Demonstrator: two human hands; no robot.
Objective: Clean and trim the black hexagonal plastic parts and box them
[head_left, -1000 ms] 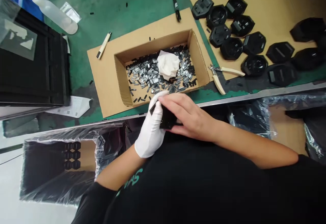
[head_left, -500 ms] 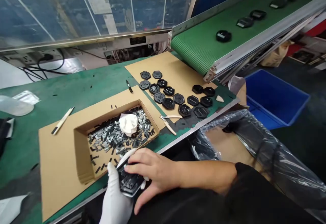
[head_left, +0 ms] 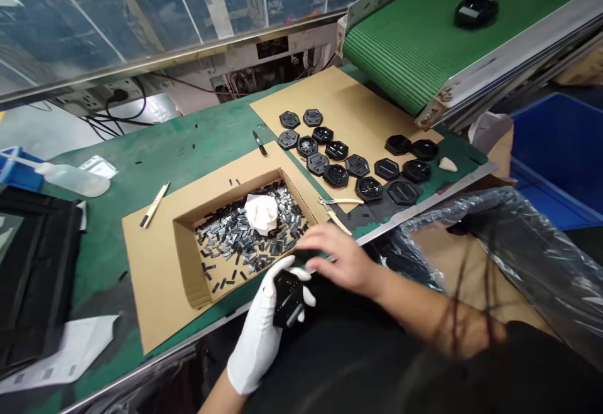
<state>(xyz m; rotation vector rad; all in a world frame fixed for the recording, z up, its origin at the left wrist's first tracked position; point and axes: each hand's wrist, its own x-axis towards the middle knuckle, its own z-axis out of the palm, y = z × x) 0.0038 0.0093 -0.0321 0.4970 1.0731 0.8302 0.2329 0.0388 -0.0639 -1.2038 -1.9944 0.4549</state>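
My left hand (head_left: 257, 335), in a white glove, grips a black hexagonal plastic housing (head_left: 287, 299) just in front of the table edge. Bare and with thumb and fingers apart, my right hand (head_left: 340, 258) hovers near the front right corner of a shallow cardboard box (head_left: 186, 271); its fingertips are partly hidden. Many small black and silvery strips (head_left: 232, 238) lie loose inside the box. On top of them rests a crumpled white wad (head_left: 261, 214). Side cutters with cream handles (head_left: 347, 201) lie beyond my right hand.
Several black hexagonal parts (head_left: 336, 175) lie on cardboard at the back right. A green conveyor belt (head_left: 400, 49) carries more housings. A pen (head_left: 259, 143), a cutter knife (head_left: 155, 205) and a squeeze bottle (head_left: 78, 179) are on the table. Clear plastic lines a carton (head_left: 424, 219) at right.
My right hand has come off the housing and moved forward towards the box corner. My left hand still holds the housing, now turned differently. The camera view has shifted.
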